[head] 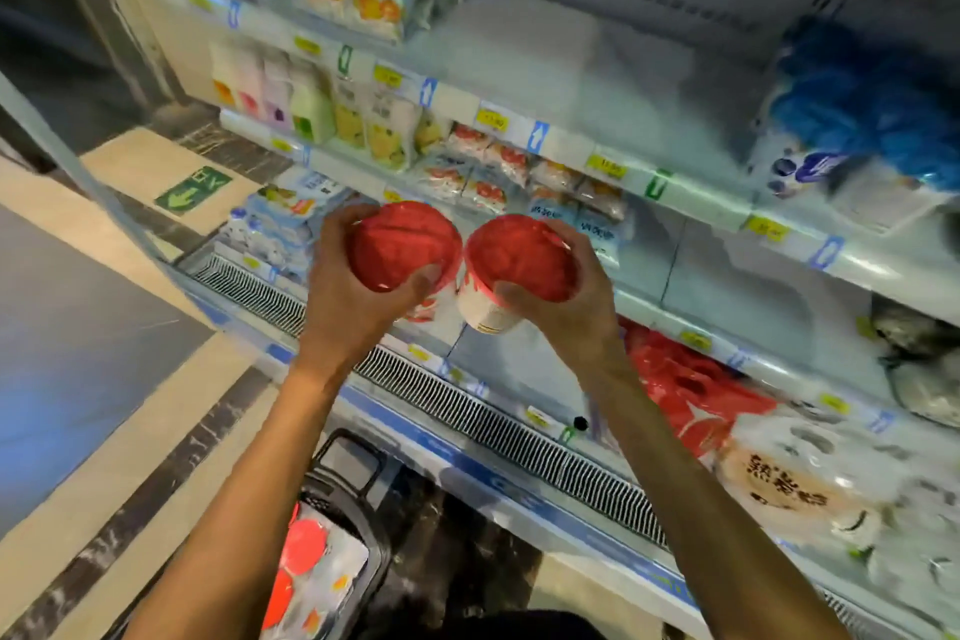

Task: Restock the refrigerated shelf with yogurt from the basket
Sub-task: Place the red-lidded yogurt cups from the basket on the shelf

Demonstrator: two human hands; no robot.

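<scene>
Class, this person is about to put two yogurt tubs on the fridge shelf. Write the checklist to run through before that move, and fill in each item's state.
1. Left hand has a firm hold on the left tub: ok, fingers and thumb curl round it.
2. Right hand has a firm hold on the right tub: ok.
3. Red lids on both tubs: ok.
4. Tubs apart from each other: cannot tell, their rims meet or nearly meet.
5. Bare room on the shelf behind the hands: ok.
6. More yogurt waiting in the basket: ok, red-lidded packs show inside.
</scene>
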